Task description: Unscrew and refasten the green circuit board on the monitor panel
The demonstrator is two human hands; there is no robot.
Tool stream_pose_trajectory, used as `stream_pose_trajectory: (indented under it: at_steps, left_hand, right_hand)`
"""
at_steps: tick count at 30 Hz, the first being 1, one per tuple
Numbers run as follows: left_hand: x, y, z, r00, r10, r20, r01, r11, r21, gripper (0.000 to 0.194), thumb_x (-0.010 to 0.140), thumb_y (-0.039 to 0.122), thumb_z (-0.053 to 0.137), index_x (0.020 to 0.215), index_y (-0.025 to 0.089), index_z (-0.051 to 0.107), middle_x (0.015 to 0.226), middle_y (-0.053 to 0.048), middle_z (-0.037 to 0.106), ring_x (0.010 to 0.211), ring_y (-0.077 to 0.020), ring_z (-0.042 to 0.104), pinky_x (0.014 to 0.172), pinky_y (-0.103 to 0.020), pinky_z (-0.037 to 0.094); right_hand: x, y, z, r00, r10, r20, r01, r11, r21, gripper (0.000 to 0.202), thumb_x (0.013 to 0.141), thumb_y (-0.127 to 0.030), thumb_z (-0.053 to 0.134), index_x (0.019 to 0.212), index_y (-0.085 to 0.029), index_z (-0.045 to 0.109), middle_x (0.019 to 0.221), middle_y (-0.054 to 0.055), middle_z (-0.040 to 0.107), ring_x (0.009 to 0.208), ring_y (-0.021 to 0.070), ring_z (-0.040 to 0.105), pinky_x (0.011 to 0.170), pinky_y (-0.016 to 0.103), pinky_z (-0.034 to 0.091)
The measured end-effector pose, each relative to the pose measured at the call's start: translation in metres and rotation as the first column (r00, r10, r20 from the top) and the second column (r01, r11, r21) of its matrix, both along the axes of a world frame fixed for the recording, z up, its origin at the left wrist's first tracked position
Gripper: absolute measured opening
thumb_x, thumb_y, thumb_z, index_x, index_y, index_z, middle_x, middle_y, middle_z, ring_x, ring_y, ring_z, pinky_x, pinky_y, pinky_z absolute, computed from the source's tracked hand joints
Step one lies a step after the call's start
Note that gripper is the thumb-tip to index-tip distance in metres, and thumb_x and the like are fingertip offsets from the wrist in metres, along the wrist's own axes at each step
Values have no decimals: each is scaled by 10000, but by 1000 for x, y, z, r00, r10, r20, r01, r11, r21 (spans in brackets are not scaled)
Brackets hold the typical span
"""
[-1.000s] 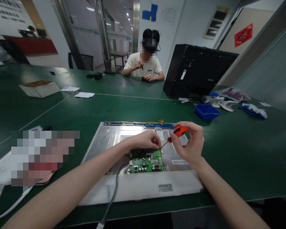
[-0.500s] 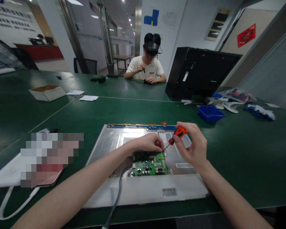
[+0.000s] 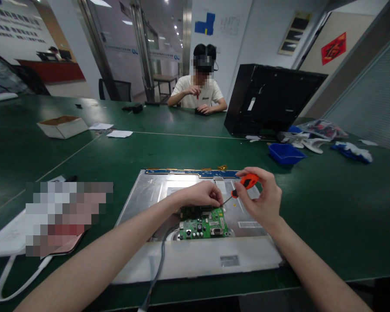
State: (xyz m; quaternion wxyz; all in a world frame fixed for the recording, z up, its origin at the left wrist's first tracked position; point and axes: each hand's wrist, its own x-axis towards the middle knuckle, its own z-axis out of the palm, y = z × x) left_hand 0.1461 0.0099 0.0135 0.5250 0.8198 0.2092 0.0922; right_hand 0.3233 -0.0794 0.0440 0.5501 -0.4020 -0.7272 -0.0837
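A silver LCD panel (image 3: 139,193) lies on the green table with its back up. Screwed flat near its middle is a green circuit board (image 3: 203,227), with a grey cable (image 3: 160,262) running off its left side. My right hand (image 3: 263,195) grips an orange and black screwdriver (image 3: 248,181), whose shaft slants down left to the board's upper right corner. My left hand (image 3: 204,193) is closed at that same corner, fingertips beside the screwdriver tip. Whatever those fingertips pinch is hidden.
Left of the panel lie a white device (image 3: 6,238) and a white cable (image 3: 3,277). Farther off are an open cardboard box (image 3: 63,130), papers (image 3: 120,134), a blue tray (image 3: 286,154) and a big black monitor housing (image 3: 276,97). A person (image 3: 198,91) sits across the table.
The screwdriver handle has turned slightly in my right hand and tilts a little flatter. My left hand keeps its place at the board's corner. The whole view has shifted slightly.
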Motion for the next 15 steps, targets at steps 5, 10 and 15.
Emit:
stream_pose_trajectory:
  at_steps: [5,10,15]
  left_hand:
    - [0,1,-1,1000,-2,-6,2,1000,3,93,759,103,644,818,125,713,724,-15,661,670,-125,577,643,-237,424]
    - [1,3,-4,1000,-20,3,20,1000,14,81,747,123,642,797,121,705,701,-13,647,647,-128,563,634,-245,417]
    - [1,4,-7,1000,-29,-5,30,999,28,74,742,135,637,786,120,694,663,-2,621,618,-124,549,603,-240,401]
  right_hand:
    - [-1,0,-3,994,71,-80,-75,996,-53,502,821,-135,673,1241,-257,426,1015,27,691,820,173,675,744,344,545]
    - [0,-1,2,998,55,37,-54,998,-16,466,832,-141,669,1253,-253,504,1086,61,659,938,203,648,781,370,544]
    - [-2,-6,10,989,57,138,-57,998,-6,476,876,-107,596,1323,-260,540,1099,73,626,950,195,636,773,350,548]
